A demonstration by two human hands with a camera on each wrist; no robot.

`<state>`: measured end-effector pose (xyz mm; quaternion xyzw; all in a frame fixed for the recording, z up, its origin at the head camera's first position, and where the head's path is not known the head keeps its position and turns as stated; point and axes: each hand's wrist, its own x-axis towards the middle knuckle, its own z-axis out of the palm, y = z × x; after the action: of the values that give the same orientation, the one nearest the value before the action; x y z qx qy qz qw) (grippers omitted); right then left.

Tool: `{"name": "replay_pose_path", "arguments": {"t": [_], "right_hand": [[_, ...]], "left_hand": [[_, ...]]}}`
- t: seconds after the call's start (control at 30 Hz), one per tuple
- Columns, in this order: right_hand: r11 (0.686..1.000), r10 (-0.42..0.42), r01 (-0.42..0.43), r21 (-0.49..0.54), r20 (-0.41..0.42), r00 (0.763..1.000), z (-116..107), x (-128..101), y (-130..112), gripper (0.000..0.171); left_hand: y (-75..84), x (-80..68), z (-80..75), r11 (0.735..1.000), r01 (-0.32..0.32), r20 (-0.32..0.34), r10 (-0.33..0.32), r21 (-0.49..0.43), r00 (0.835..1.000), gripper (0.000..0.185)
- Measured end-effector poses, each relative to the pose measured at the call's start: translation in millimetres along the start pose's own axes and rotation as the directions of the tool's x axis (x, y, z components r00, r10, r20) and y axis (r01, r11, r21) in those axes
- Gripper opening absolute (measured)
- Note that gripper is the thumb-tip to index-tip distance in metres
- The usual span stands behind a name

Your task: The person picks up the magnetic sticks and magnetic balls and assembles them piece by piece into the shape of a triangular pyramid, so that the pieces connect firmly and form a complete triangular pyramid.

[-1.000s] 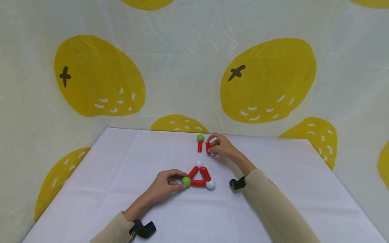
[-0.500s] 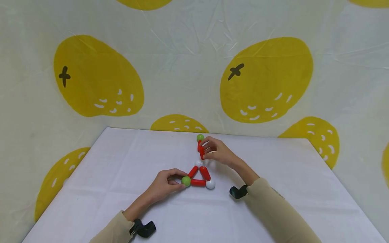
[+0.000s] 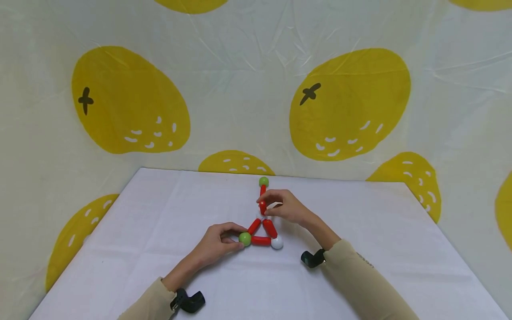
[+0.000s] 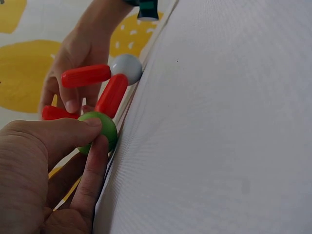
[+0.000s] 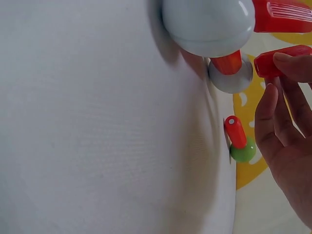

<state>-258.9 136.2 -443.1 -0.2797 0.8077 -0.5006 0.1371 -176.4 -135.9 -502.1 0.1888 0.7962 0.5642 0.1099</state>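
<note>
My left hand (image 3: 218,244) pinches a green ball (image 3: 245,239) between thumb and fingers. That ball is the left corner of a flat triangle on the table, joined by red magnetic-looking rods (image 3: 261,241). A white ball (image 3: 277,242) forms the right corner; the far white corner ball (image 5: 230,75) is partly covered in the head view. My right hand (image 3: 288,206) pinches a separate red rod (image 3: 262,207) by thumb and fingers, tilted up over the far white ball. In the right wrist view the rod's lower end is close to that ball.
Behind the triangle, near the table's back edge, another green ball (image 3: 263,181) lies with a red rod (image 3: 262,190) attached. A white cloth covers the table (image 3: 140,231). A patterned curtain (image 3: 240,89) hangs right behind it.
My right hand has carried the red rod left and toward me, from beside the back rod to over the far white ball. My left hand has stayed on the green ball.
</note>
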Motion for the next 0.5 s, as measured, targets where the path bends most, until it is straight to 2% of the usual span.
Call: {"name": "replay_pose_path", "arguments": {"t": [0.5], "right_hand": [[0.999, -0.03, 0.03, -0.013, 0.01, 1.0, 3.4, -4.3, -2.0, 0.024]], "left_hand": [[0.5, 0.1, 0.0, 1.0, -0.001, 0.0, 0.001, 0.015, 1.0, 0.035]]}}
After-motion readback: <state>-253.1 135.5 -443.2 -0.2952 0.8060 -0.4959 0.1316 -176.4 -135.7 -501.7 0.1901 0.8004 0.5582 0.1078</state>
